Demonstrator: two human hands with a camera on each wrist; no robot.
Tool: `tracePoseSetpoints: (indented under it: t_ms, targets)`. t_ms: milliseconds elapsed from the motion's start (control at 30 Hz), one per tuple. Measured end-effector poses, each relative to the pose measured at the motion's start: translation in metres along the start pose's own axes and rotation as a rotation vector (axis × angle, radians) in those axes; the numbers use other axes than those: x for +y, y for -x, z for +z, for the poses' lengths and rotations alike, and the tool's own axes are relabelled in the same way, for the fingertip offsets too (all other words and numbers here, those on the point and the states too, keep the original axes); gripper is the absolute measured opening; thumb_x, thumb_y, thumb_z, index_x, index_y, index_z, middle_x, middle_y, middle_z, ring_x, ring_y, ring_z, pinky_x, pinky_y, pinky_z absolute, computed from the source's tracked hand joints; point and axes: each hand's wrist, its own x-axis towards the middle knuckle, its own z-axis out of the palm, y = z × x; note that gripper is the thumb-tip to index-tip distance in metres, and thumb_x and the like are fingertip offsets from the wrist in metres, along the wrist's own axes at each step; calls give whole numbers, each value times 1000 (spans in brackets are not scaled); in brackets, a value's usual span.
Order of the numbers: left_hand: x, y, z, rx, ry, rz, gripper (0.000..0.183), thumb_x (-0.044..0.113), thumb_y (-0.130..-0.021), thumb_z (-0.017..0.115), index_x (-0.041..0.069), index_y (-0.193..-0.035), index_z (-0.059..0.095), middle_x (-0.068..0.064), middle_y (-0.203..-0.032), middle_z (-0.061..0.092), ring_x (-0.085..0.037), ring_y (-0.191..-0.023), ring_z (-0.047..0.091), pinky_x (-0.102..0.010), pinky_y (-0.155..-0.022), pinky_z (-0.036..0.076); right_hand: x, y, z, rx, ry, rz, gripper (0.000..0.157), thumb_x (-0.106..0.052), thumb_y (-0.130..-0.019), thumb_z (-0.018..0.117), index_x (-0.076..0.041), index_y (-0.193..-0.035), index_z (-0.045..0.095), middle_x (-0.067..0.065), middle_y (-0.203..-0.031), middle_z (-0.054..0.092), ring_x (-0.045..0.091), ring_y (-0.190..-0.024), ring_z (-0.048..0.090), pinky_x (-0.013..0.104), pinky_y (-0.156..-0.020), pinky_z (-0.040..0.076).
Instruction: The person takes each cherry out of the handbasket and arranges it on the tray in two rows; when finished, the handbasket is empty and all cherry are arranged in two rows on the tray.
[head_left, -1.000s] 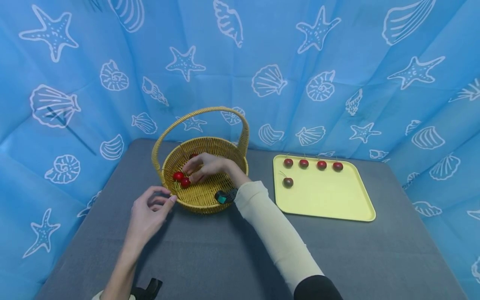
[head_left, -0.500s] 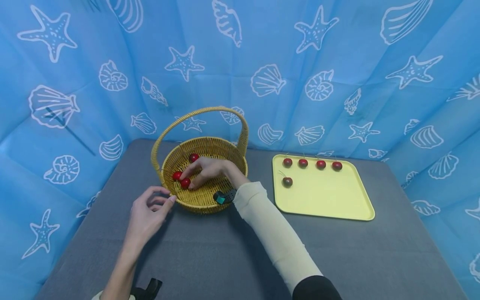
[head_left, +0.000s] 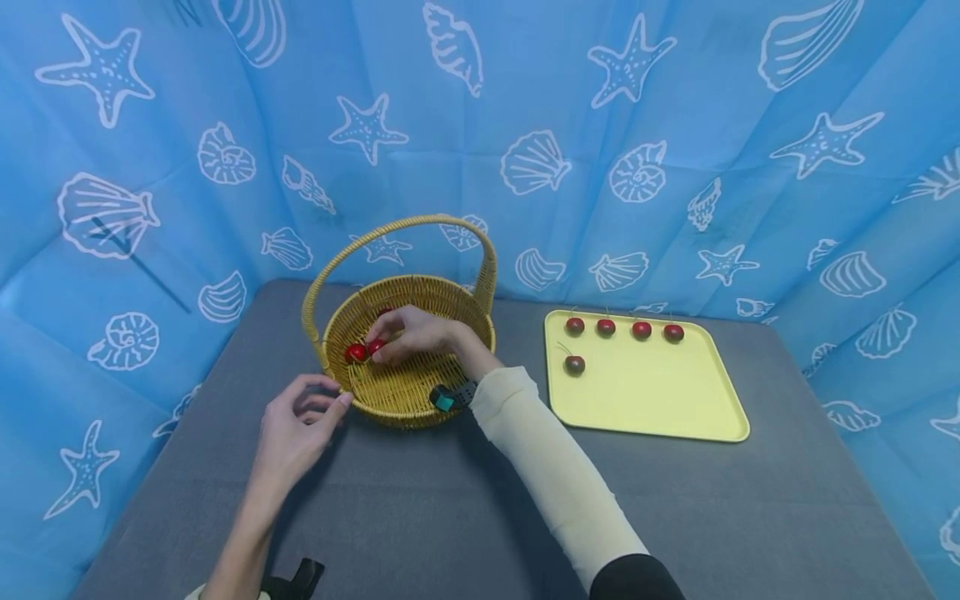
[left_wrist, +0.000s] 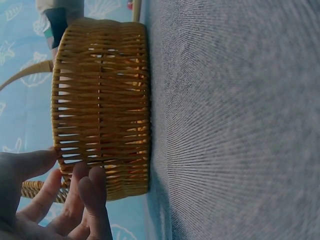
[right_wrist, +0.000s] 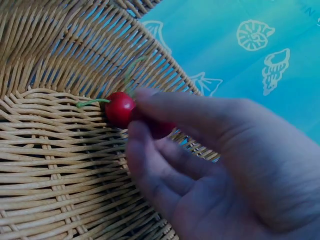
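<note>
Inside the yellow wicker basket (head_left: 405, 408), my right hand (head_left: 412, 332) pinches a red cherry (head_left: 376, 346) between thumb and fingertips. A second cherry (head_left: 356, 353) sits right beside it; in the right wrist view this neighbouring cherry (right_wrist: 120, 109) shows a green stem, while the held cherry (right_wrist: 161, 130) is partly covered by my fingers. Another cherry (head_left: 386, 311) peeks out behind my right hand. My left hand (head_left: 303, 417) grips the basket's near-left rim, its thumb at the top edge and fingers against the woven outer wall (left_wrist: 100, 110).
To the right lies a yellow tray (head_left: 652, 408) with several cherries: a row along its back edge and a single dark cherry (head_left: 574, 364) in front of them. The basket's tall handle (head_left: 405, 222) arches over it. A blue shell-print curtain (head_left: 480, 125) hangs behind the grey table (head_left: 450, 517).
My right fingers have closed on the nearer cherry and moved it slightly up and right, toward the basket's back. The left hand has stayed on the rim.
</note>
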Motion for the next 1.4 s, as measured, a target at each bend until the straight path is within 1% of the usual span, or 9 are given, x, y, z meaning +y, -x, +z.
tracePoseSetpoints:
  t_ms: [133, 300, 500, 700, 767, 867, 1000, 1167, 1400]
  targets:
    - [1, 0, 0, -6, -6, -1, 38, 38, -104, 76, 10, -128, 65, -20, -108, 82, -16, -76, 76, -25, -61, 55, -3, 5, -4, 35, -6, -24, 35, -21, -103, 75, -9, -135, 69, 7, -123, 66, 20, -109, 70, 46, -101, 62]
    - [0, -1, 0, -9, -2, -15, 38, 38, -104, 75, 10, -128, 65, -20, -108, 81, -17, -77, 76, -26, -62, 56, -10, 17, -14, 58, 16, -58, 41, -25, -102, 76, -9, -138, 68, 5, -137, 67, 22, -126, 65, 49, -105, 60]
    - [0, 0, 0, -4, 0, -9, 37, 37, -104, 75, 10, -127, 65, -20, -108, 81, -17, -76, 76, -26, -62, 56, -18, 35, -24, 62, 23, -115, 41, -24, -100, 79, -8, -137, 68, 5, -141, 68, 23, -130, 65, 46, -103, 61]
    - [-1, 0, 0, 5, -6, 5, 35, 35, -104, 75, 10, -126, 66, -19, -106, 81, -19, -76, 76, -26, -61, 56, -24, 56, -35, 64, 56, -213, 40, -18, -99, 78, -7, -137, 68, 10, -146, 67, 20, -136, 64, 37, -108, 58]
    - [-3, 0, 1, 6, -8, 7, 35, 35, -104, 75, 10, -126, 66, -20, -105, 81, -23, -76, 77, -27, -61, 57, -26, 64, -39, 65, 50, -238, 40, -15, -99, 77, -6, -137, 68, 14, -148, 66, 22, -133, 68, 39, -108, 59]
    - [-3, 0, 1, 4, -5, 2, 35, 35, -104, 76, 10, -126, 66, -20, -106, 81, -23, -77, 77, -27, -61, 58, -27, 78, -43, 73, 34, -237, 35, -14, -99, 79, -10, -133, 70, 13, -144, 66, 25, -117, 76, 40, -103, 62]
    - [-2, 0, 1, 6, -3, -2, 35, 36, -104, 76, 10, -125, 66, -20, -105, 81, -22, -76, 77, -27, -61, 57, -26, 101, -50, 85, 6, -226, 29, -11, -98, 79, -11, -127, 73, 13, -135, 69, 30, -100, 77, 41, -95, 63]
    - [-3, -1, 1, 6, -4, -2, 35, 35, -104, 76, 9, -125, 66, -21, -105, 81, -27, -78, 78, -28, -61, 57, -17, 132, -58, 96, 10, -220, 27, -7, -96, 80, -7, -122, 74, 16, -125, 70, 37, -105, 74, 39, -92, 63]
    - [-2, -1, 1, -9, 9, -18, 37, 37, -104, 75, 9, -126, 65, -22, -106, 81, -27, -79, 78, -29, -62, 59, 10, 181, -76, 193, 49, -170, 31, -5, -94, 83, -1, -123, 71, 17, -125, 69, 19, -104, 75, 39, -95, 64]
